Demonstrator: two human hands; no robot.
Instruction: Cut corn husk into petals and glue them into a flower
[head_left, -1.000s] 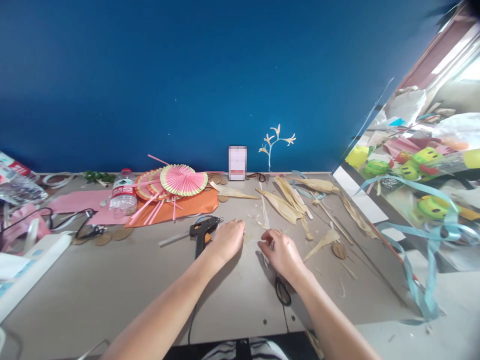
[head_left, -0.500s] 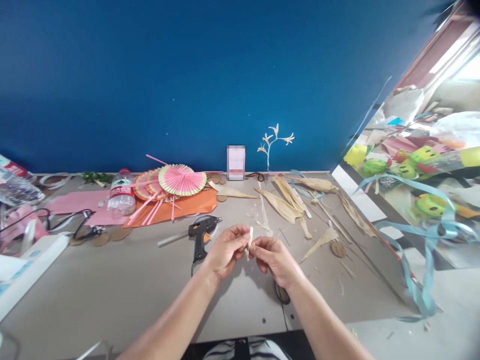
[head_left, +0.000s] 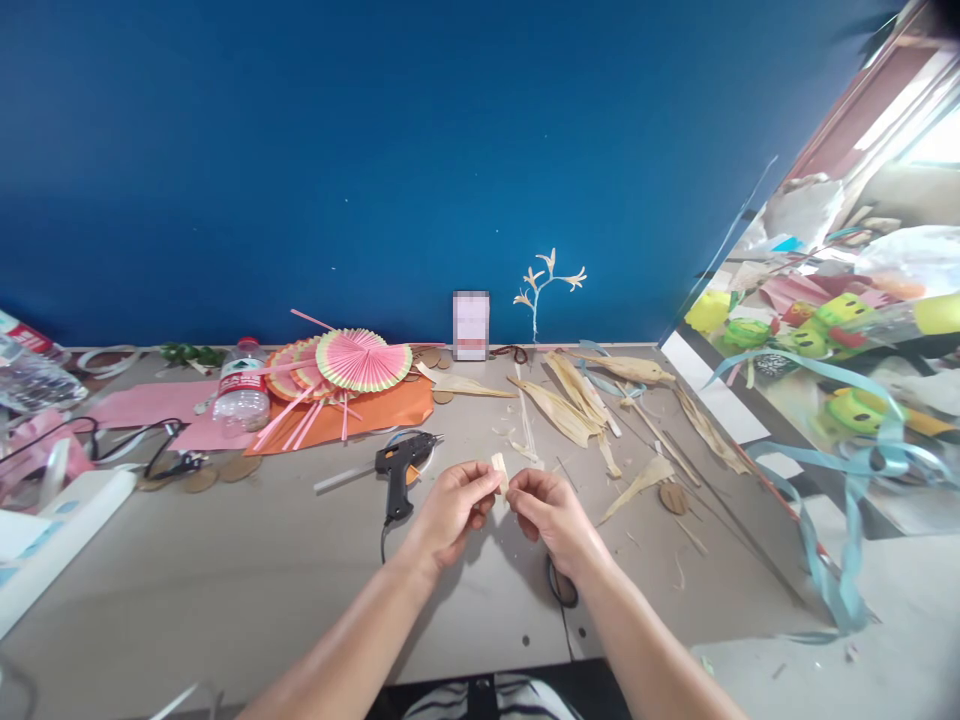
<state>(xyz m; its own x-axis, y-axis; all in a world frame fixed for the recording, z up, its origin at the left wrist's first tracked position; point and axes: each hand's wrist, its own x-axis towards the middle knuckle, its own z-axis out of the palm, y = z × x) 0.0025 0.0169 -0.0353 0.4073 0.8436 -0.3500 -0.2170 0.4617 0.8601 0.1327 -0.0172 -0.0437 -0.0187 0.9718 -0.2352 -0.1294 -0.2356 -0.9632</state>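
My left hand (head_left: 454,505) and my right hand (head_left: 550,510) meet above the grey table (head_left: 225,560), both pinching one small pale strip of dried husk (head_left: 500,470) that stands up between the fingertips. A black glue gun (head_left: 397,468) lies on the table just left of my left hand, its cord running toward me. Several dried husk leaves (head_left: 570,405) lie scattered beyond my right hand. Black scissors (head_left: 562,585) lie partly hidden under my right wrist.
Pink pleated paper fans (head_left: 360,360) on orange paper and a water bottle (head_left: 241,395) stand at the back left. A small husk flower sprig (head_left: 547,280) leans on the blue wall. Blue ribbon (head_left: 847,540) curls at the right edge. A white box (head_left: 52,540) sits far left.
Both hands rose from the table, where they lay near the glue gun and scraps, and came together holding the small husk strip. Since half a second ago they barely shifted.
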